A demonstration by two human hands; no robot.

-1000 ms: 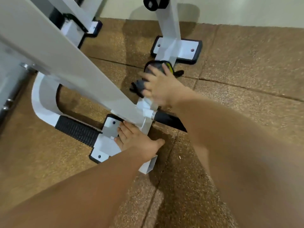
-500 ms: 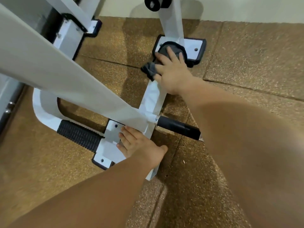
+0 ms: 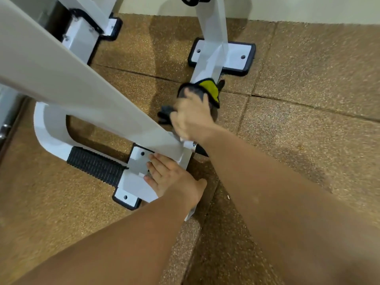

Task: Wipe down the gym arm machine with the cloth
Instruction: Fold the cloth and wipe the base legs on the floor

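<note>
The gym arm machine is a white steel frame; its low floor bar (image 3: pixel 208 66) runs from the near foot plate (image 3: pixel 138 161) to the far foot plate (image 3: pixel 236 56). A grey cloth with a yellow patch (image 3: pixel 209 90) lies on that bar. My right hand (image 3: pixel 191 118) presses down on the cloth with its fingers stretched over it; a grey fold sticks out by the thumb. My left hand (image 3: pixel 170 177) rests flat on the near foot plate, fingers straight.
A wide white diagonal beam (image 3: pixel 61 79) crosses above the left half and hides part of the base. A black ribbed grip (image 3: pixel 94 165) sits on the curved white tube at left. Brown speckled rubber floor tiles (image 3: pixel 308 130) surround the base. A pale wall (image 3: pixel 298 7) runs along the back.
My right hand slid the cloth along the floor bar: forward to the far foot plate half a second ago, now back toward me. The left hand stayed on the near plate.
</note>
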